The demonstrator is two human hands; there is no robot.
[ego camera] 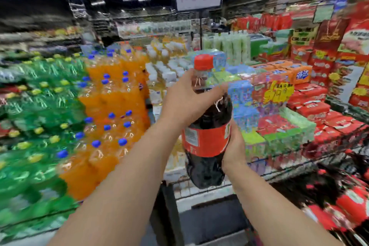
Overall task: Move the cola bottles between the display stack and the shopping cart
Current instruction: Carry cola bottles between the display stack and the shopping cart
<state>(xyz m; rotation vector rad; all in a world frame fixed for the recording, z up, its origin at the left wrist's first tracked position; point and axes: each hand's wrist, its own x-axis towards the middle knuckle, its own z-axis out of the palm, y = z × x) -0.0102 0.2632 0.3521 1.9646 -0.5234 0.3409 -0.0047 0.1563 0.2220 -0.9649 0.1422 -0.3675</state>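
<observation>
My left hand (185, 101) is closed around the shoulder of the cola bottle (207, 139). My right hand (234, 149) grips its label side. I hold the bottle upright in mid-air, ahead of orange bottles (111, 105) and red boxes (311, 109).

A large cola bottle (207, 125) stands nearly upright in mid-air, its top tipped slightly to the left. It is clear plastic filled with dark cola up to the shoulder, with a red screw cap and a broad red label wrapped round its middle (a white printed panel shows on the label's left edge). More cola bottles (337, 203) with red labels lie stacked at lower right, too blurred to count. The cart cannot be made out clearly.
</observation>
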